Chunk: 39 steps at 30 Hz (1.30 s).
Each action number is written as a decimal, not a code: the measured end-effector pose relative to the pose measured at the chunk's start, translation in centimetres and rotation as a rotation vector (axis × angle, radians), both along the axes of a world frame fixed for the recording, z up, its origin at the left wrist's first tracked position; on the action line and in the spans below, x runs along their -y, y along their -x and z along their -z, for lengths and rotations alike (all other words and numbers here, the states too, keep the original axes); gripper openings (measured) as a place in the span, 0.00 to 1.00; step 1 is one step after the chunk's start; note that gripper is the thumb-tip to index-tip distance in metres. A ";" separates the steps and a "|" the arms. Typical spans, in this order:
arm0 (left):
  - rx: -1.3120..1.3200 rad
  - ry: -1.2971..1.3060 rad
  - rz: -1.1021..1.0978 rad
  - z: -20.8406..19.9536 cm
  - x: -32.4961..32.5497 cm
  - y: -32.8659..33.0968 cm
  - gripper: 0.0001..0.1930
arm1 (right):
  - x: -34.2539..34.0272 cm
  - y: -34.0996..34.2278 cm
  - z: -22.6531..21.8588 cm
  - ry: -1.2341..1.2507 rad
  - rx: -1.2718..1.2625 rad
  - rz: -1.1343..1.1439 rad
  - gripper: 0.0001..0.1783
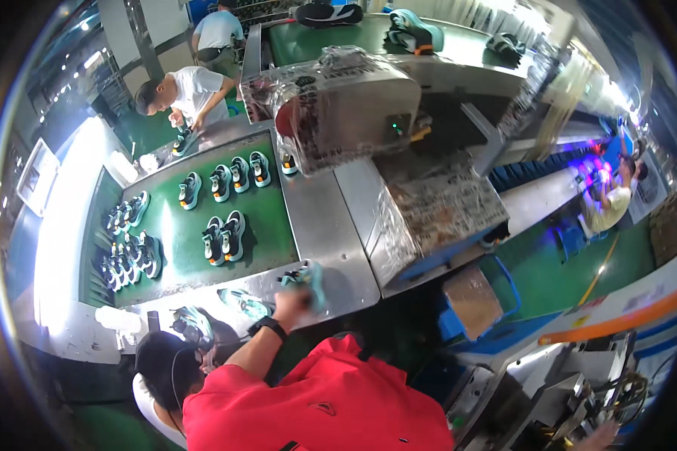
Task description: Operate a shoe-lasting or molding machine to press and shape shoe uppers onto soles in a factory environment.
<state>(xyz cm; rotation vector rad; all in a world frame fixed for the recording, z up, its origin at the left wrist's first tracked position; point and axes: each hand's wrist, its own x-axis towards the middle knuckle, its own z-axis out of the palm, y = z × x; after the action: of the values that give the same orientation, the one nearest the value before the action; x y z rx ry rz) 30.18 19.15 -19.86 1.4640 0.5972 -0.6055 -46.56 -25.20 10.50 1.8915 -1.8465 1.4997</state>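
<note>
My left hand [292, 302], with a black watch on its wrist, reaches over the metal ledge and grips a teal and black sneaker [313, 284]. The fingers are smeared by motion and partly hidden against the shoe. Left of it, a pale teal sneaker [244, 303] lies on the same ledge. Far off at the lower right edge, by a machine, is my right hand [596, 436]; blur hides its fingers and anything in them.
Several sneakers [233, 236] stand on a green conveyor belt [174, 259]. Beyond the ledge rises a plastic-wrapped machine [346, 105]. A capped person [162, 368] is close at my left; another in white [195, 94] handles a shoe across the belt. A blue-framed cart [474, 301] stands right.
</note>
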 end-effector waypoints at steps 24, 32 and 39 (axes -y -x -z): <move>0.381 -0.820 -0.127 10.9 -3.6 -23.6 0.33 | 19.1 -119.5 -19.6 0.244 -1.216 -0.889 0.44; 0.423 -0.755 -0.187 13.5 -4.2 -23.3 0.32 | 5.9 -115.7 -15.6 0.454 -0.857 -1.198 0.40; 0.794 -0.599 0.053 7.8 -1.2 -20.7 0.40 | -4.2 -103.3 -24.2 0.906 -0.143 -1.167 0.26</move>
<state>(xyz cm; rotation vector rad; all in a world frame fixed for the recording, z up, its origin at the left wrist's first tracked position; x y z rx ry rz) 50.85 20.35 -27.62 2.1089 0.0980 0.1712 56.71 -21.03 34.66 2.3793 0.2702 1.8043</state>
